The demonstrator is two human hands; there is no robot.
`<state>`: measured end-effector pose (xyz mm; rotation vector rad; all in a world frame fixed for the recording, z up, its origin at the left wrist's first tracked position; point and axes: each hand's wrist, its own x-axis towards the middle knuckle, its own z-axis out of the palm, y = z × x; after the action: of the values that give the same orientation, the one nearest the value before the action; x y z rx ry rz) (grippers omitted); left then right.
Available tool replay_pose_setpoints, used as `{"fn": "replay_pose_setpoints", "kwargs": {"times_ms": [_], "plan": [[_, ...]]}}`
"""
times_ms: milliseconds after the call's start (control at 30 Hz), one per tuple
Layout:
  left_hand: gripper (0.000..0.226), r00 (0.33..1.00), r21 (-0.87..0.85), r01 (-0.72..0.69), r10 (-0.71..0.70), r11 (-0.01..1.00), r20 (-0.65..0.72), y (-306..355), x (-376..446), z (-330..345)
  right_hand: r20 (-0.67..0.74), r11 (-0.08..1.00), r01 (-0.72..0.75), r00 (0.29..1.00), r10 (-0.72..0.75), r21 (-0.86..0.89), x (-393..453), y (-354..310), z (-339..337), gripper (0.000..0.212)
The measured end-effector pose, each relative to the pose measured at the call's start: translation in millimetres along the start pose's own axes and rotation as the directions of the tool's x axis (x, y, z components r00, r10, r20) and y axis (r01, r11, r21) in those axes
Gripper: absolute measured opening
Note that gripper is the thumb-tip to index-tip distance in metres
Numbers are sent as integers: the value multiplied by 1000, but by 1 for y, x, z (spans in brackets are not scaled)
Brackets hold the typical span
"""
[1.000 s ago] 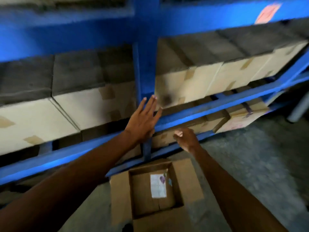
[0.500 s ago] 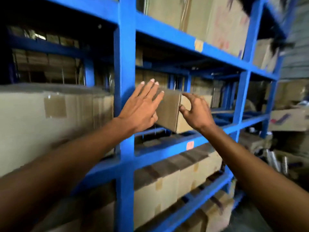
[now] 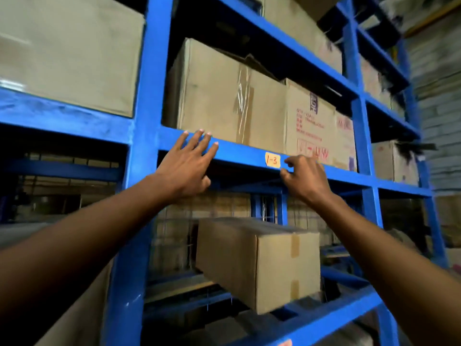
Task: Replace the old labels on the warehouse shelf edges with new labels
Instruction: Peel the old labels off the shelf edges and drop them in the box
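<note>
A person's left hand lies flat, fingers straight, on the blue shelf beam; the right hand, fingers curled and pinching nothing visible, reaches the upright orange label reading "1-3", stuck beneath stacked cardboard boxes.

Both my bare arms reach up and forward, the forearms rising from the lower corners. My left hand is spread flat, palm away from me, fingers straight and slightly fanned, the tips pointing up. My right hand is level with it and off to the right, its back toward me, wrist bent a little. Its fingers are curled in, with forefinger and thumb drawn close together at the left side of the hand; I cannot tell whether they pinch anything.
</note>
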<state>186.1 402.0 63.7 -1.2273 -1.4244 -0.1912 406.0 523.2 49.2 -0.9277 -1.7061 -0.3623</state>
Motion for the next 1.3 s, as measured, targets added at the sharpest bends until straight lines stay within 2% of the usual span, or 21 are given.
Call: {"fn": "replay_pose_setpoints", "kwargs": {"times_ms": [100, 233, 367, 433, 567, 767, 867, 1100, 1200, 1300], "plan": [[93, 994, 143, 24, -40, 989, 105, -2, 12, 24, 1, 1000, -14, 1000, 14, 7, 27, 23, 20, 29], [107, 998, 227, 30, -40, 973, 39, -3, 12, 47, -2, 996, -44, 999, 45, 73, 62, 40, 48, 30], [115, 999, 301, 21, -28, 953, 20, -2, 12, 49, -63, 989, -112, 991, 118, 92, 83, 44, 74, 33], [116, 999, 308, 20, -29, 951, 23, -2, 12, 50, -122, 991, -112, 985, 120, 70, 84, 44, 86, 31], [116, 999, 293, 27, -32, 956, 12, -2, 11, 49, -224, 999, -31, 974, 22, -36, 86, 38, 94, 24], [115, 997, 273, 40, -58, 961, 58, 2, 11, 44, -216, 995, 37, 975, -55, -89, 86, 35, 87, 12], [113, 993, 258, 35, -64, 965, 104, 4, 13, 38, -179, 994, 65, 981, -80, -87, 84, 35, 81, 13], [104, 983, 192, 22, -56, 981, 174, 9, 4, 27, -154, 980, 49, 988, -20, 191, 60, 17, 58, 33], [101, 988, 133, 3, -24, 991, 154, 9, -15, 23, -112, 951, 30, 994, 5, 306, 41, 2, 44, 32], [97, 988, 97, 0, -15, 995, 155, 7, -46, 20, -87, 923, 4, 996, 32, 384, 18, -17, 30, 21]]}}
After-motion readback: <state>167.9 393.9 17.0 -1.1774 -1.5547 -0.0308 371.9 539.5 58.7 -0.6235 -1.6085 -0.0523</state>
